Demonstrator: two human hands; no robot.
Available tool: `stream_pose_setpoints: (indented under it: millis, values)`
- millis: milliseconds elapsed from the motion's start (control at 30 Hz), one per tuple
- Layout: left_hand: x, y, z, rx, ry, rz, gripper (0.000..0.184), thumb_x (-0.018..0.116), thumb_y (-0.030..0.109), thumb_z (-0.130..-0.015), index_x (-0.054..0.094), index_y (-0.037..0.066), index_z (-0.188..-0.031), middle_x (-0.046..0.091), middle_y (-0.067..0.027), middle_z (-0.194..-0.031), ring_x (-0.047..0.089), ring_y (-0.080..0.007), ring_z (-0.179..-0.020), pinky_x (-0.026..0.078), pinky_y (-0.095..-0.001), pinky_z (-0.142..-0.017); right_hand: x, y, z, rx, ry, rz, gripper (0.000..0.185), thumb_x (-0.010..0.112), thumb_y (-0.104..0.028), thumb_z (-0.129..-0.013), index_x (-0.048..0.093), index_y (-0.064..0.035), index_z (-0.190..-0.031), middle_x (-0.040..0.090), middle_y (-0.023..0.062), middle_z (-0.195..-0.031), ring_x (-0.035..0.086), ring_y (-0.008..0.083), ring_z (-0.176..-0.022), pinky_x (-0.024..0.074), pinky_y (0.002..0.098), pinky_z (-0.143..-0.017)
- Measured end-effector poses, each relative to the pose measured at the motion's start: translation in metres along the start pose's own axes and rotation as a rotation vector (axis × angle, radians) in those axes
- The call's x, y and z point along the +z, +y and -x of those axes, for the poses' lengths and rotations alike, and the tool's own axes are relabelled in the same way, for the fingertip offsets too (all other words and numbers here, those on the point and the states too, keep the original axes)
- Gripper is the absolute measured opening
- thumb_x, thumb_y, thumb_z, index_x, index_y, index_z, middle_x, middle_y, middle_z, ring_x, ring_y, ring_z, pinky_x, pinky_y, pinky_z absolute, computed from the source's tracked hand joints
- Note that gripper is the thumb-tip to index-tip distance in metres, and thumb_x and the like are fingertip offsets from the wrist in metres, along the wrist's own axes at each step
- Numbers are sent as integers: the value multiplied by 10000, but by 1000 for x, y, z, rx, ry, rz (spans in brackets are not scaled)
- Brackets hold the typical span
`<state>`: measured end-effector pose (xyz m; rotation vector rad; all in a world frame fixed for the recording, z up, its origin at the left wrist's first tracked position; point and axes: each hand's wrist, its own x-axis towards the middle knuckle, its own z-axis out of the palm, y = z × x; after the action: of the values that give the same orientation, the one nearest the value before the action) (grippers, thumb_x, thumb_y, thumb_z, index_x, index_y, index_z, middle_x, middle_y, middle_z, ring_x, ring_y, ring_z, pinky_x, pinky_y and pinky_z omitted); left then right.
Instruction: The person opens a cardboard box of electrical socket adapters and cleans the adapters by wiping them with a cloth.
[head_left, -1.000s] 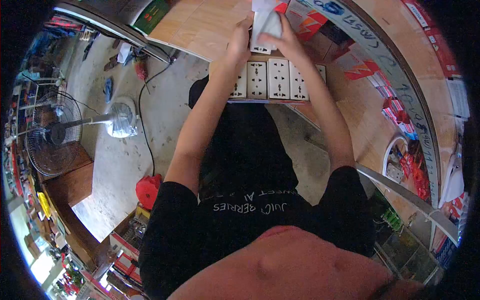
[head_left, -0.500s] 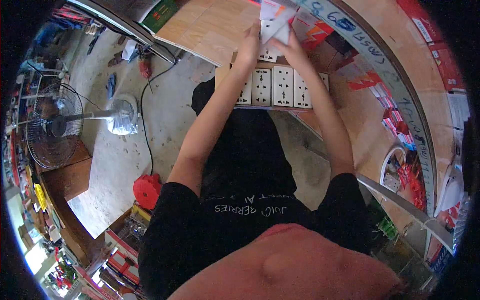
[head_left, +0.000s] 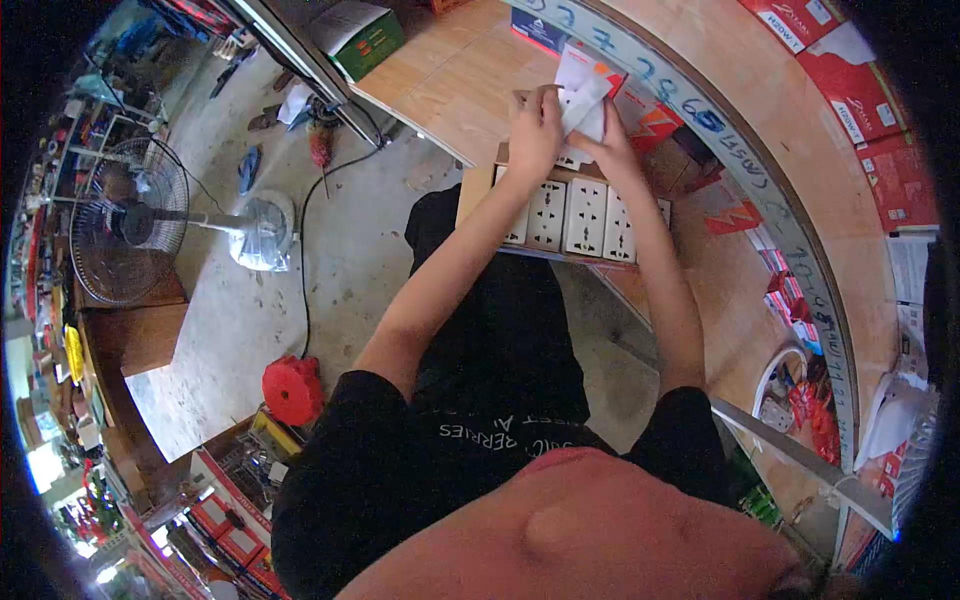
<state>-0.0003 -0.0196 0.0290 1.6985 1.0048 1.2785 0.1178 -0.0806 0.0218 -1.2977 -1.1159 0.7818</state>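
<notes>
Both hands are closed around a white power socket (head_left: 590,122) above the far side of a cardboard box. My left hand (head_left: 537,130) grips its left side, with the fingers curled over the top. At the right side, my right hand (head_left: 612,150) has its thumb and fingers on it. A pale, whitish strip, perhaps a wrapper, lies slanted across the socket's face; it is blurred. Below the hands, the open cardboard box (head_left: 477,195) holds several white multi-hole sockets (head_left: 584,215) standing side by side. My forearms cover parts of the box.
A wooden-topped counter (head_left: 440,60) lies ahead, with a green box (head_left: 358,42) on it. Red-and-white packages (head_left: 730,205) sit behind a curved glass edge with handwriting (head_left: 690,95). At left stand a fan (head_left: 130,220) and a red round object (head_left: 292,390) on the floor side.
The view has shifted, so the box and hands appear lower and farther right. Both hands still hold the socket, and my left fingers have curled over its top.
</notes>
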Motion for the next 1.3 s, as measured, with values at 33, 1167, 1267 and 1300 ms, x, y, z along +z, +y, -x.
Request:
stream_pose_setpoints:
  millis: [33, 1167, 1267, 1300]
  values:
    - [-4, 4, 0, 268, 111, -247, 381, 473, 324, -957, 609, -17, -1057, 643, -165, -905, 625, -243, -859, 461, -361, -793, -1, -4, 0, 34, 18, -22, 892, 766, -93, -693, 236, 5, -1403, 407, 160, -1369, 408, 250, -1256, 318, 340, -1052]
    - [-223, 268, -12, 1297, -90, -126, 341, 519, 228, -915, 497, 29, -1192, 607, -136, -894, 622, -225, -808, 501, -331, -731, -1, -8, 7, 198, 39, -120, 812, 709, -74, -752, 241, -26, -1414, 452, 124, -1314, 460, 233, -1197, 398, 347, -991]
    - [-221, 259, 1, 1292, -145, -168, 341, 521, 231, -913, 498, 31, -1188, 606, -135, -898, 621, -228, -814, 500, -335, -735, 3, -11, 6, 93, 38, -115, 765, 713, -91, -746, 297, -25, -1384, 471, 109, -1272, 463, 233, -1185, 396, 355, -985]
    - [-221, 257, 4, 1283, -149, -177, 341, 522, 232, -912, 498, 31, -1187, 605, -134, -899, 620, -230, -815, 500, -336, -736, 2, -15, 8, 73, 26, -67, 755, 716, -97, -744, 310, -23, -1376, 475, 107, -1259, 464, 232, -1180, 392, 356, -987]
